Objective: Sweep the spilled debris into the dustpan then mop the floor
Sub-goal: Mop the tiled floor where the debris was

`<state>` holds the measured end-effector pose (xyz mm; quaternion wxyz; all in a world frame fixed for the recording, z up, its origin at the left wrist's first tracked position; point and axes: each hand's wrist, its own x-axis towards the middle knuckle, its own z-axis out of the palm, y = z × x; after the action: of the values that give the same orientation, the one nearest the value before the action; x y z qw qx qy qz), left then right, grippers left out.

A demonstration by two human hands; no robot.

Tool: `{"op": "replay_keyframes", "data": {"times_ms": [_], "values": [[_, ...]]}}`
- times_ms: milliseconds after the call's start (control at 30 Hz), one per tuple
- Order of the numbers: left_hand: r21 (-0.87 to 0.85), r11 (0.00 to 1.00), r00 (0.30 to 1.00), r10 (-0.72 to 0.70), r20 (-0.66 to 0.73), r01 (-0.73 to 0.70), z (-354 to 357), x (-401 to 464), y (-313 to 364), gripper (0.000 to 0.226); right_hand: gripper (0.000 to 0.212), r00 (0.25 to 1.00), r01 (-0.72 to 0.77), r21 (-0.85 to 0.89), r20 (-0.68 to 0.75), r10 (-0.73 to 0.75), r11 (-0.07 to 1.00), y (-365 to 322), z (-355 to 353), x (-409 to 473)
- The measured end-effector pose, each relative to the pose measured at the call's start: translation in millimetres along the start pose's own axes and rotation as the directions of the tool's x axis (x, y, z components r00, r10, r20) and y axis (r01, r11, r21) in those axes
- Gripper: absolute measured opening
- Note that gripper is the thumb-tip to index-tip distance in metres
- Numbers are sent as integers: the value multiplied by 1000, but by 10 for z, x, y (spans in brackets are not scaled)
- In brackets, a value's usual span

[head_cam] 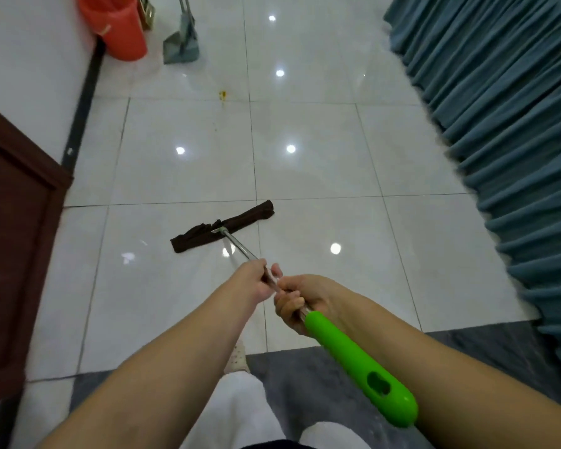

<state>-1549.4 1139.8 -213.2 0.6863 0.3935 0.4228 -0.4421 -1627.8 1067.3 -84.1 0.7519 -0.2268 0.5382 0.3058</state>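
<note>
A: Green plastic grip (360, 367) is nearest, butt end by the right forearm. Mop's long axis runs from there up and left, w/ the head away from the person.

B: Hands?

A: Right hand (300, 303) wraps the metal pole (238, 244) just above the green grip. Left hand (256, 280) is curled round the pole right ahead of it, the two nearly touching. Both closed on the mop, neither free.

B: How'll it handle?

A: Prob light. Thin stiff tube, no flex showing. Bare metal looks slick, so the green part is the better hold. Hands that close together give little leverage imo; spreading them would steer better.

B: Head?

A: Brown cloth pad (222, 230) lies flat on the white tile floor (305, 176), crosswise to the pole, right end tilted further away. Soft, will drag and bunch.

B: Beyond?

A: Small yellow spot (222, 95) on the tiles, well past the pad, not yet reached. Farther back a gray dustpan (180, 48) stands near an orange bucket (117, 27) by the wall. Teal curtain (499, 124) along the right.
</note>
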Motion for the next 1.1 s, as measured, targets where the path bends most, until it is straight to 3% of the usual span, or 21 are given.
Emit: {"op": "replay_keyframes", "data": {"times_ms": [133,333,600,1100], "values": [[70,998,1000,1,14,-2,-90,38,777,29,27,996,89,115,4,-90,989,-236,789,210],[78,997,1000,-15,7,15,-97,201,1460,8,25,997,79,163,-8,-79,984,-578,1364,502],[103,995,1000,-1,5,1,179,470,2256,14,29,995,92,235,13,-98,968,-1197,1852,828],[88,996,1000,-12,-4,13,1249,1112,4197,18,22,995,71,294,45,-88,953,-3185,2981,1217]]}}
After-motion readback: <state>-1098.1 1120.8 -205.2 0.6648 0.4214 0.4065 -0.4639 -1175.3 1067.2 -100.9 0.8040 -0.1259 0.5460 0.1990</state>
